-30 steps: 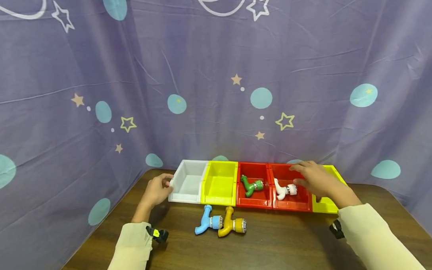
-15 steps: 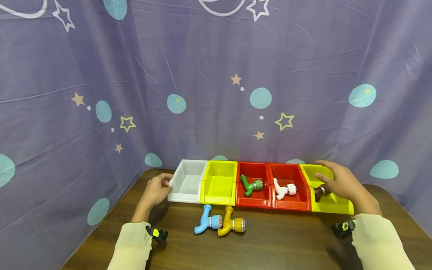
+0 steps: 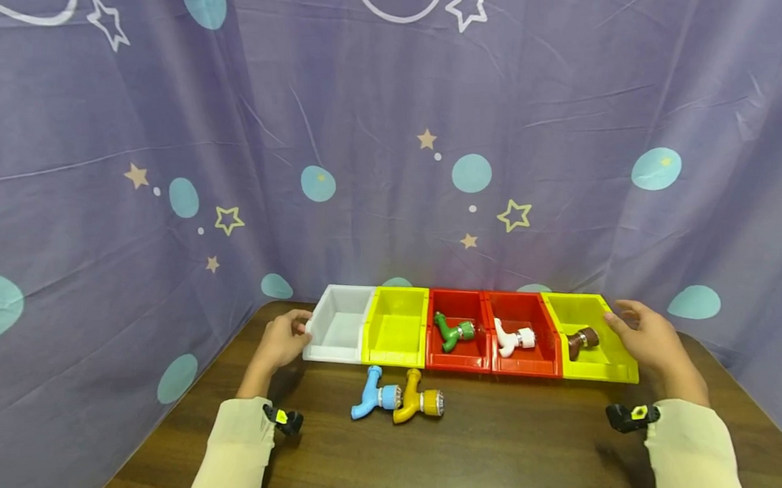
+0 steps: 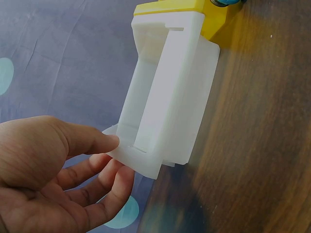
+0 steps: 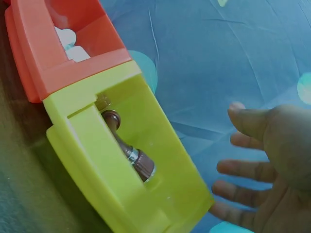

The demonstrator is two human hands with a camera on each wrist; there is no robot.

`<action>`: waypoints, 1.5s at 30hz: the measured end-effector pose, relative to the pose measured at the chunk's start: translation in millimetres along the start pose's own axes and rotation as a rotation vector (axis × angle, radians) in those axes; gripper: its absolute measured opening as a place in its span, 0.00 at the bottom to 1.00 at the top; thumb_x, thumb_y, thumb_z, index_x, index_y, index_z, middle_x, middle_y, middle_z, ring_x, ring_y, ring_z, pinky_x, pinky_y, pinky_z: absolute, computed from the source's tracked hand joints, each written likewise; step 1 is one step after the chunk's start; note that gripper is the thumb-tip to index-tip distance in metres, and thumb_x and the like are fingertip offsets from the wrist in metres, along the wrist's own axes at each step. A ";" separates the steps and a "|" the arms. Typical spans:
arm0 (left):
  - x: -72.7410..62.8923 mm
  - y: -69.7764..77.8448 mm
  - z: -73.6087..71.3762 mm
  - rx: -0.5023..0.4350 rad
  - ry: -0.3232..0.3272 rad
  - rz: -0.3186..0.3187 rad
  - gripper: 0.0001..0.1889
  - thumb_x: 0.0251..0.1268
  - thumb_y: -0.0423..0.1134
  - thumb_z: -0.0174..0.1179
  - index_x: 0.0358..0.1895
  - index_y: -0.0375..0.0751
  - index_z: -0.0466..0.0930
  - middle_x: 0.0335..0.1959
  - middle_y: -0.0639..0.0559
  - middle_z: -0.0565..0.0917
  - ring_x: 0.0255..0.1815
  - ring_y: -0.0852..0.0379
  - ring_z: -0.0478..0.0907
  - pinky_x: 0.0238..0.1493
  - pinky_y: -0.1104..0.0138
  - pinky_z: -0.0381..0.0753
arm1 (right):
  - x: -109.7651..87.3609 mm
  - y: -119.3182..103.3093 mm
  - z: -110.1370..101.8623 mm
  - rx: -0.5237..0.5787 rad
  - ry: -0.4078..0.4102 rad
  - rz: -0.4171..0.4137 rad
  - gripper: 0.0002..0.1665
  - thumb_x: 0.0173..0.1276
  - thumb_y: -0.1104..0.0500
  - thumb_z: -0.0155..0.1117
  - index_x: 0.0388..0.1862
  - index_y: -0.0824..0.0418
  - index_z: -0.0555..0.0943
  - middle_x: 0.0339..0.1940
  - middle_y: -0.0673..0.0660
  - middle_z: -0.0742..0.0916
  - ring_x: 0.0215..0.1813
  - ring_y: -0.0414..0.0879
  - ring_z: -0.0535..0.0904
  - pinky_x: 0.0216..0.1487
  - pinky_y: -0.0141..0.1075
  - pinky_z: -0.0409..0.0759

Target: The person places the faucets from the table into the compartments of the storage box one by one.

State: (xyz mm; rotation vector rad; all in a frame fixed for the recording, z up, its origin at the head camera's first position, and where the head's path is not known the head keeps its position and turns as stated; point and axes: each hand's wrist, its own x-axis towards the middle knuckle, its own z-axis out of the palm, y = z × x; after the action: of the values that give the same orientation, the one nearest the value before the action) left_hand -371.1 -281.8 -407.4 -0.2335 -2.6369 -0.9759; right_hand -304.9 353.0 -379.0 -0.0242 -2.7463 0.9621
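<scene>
My left hand pinches the outer rim of the white bin, thumb above and fingertips below, as the left wrist view shows. Beside the right end of the row is my right hand, fingers spread and holding nothing, near the outer side of the right yellow bin. A brown tap lies inside that bin. The two red bins hold a green tap and a white tap, one each. The left yellow bin shows a bare floor.
In front of the bins, a blue tap and a mustard-yellow tap lie side by side on the brown wooden table. A purple patterned curtain hangs close behind the row and along the left side.
My right hand has moved right, from over the right red bin past the right yellow bin to its outer side, uncovering the brown tap. My left hand stays at the white bin.
</scene>
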 end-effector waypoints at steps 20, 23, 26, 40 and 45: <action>-1.5 0.8 1.0 -0.005 -0.011 -0.007 0.22 0.60 0.27 0.65 0.60 0.31 0.80 0.36 0.41 0.85 0.40 0.45 0.81 0.41 0.59 0.78 | -8.8 34.8 9.2 0.262 0.055 0.299 0.33 0.81 0.49 0.43 0.66 0.77 0.69 0.57 0.77 0.77 0.45 0.55 0.80 0.41 0.45 0.82; -1.5 0.2 1.4 -0.001 -0.011 -0.013 0.22 0.60 0.27 0.65 0.60 0.31 0.80 0.37 0.41 0.85 0.40 0.46 0.81 0.41 0.59 0.78 | -8.1 41.0 8.7 0.310 0.038 0.272 0.32 0.81 0.51 0.43 0.65 0.78 0.70 0.51 0.72 0.80 0.38 0.43 0.80 0.36 0.36 0.83; -0.4 0.1 0.8 -0.004 -0.006 -0.008 0.22 0.60 0.27 0.64 0.60 0.31 0.80 0.37 0.41 0.85 0.41 0.45 0.80 0.41 0.59 0.77 | -7.2 44.2 6.6 0.338 0.011 0.247 0.32 0.82 0.51 0.43 0.65 0.79 0.68 0.49 0.69 0.81 0.37 0.38 0.78 0.36 0.34 0.83; -5.3 42.4 -3.5 0.200 0.016 0.172 0.21 0.63 0.33 0.64 0.59 0.32 0.81 0.42 0.38 0.82 0.41 0.43 0.79 0.43 0.49 0.78 | -6.4 47.6 5.0 0.330 -0.017 0.226 0.30 0.82 0.52 0.46 0.64 0.79 0.69 0.46 0.64 0.83 0.37 0.39 0.80 0.38 0.36 0.84; -19.8 67.7 7.6 0.220 -0.078 0.338 0.16 0.66 0.32 0.65 0.56 0.36 0.83 0.45 0.41 0.84 0.45 0.45 0.82 0.44 0.52 0.82 | -6.3 47.4 4.8 0.315 -0.014 0.220 0.30 0.82 0.52 0.47 0.64 0.79 0.69 0.45 0.65 0.84 0.36 0.40 0.80 0.37 0.36 0.84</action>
State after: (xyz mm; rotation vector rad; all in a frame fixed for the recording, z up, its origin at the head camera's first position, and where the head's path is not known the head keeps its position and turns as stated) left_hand -336.8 -226.7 -378.9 -0.6499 -2.6265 -0.5735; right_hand -302.6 386.6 -413.2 -0.2704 -2.6104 1.4475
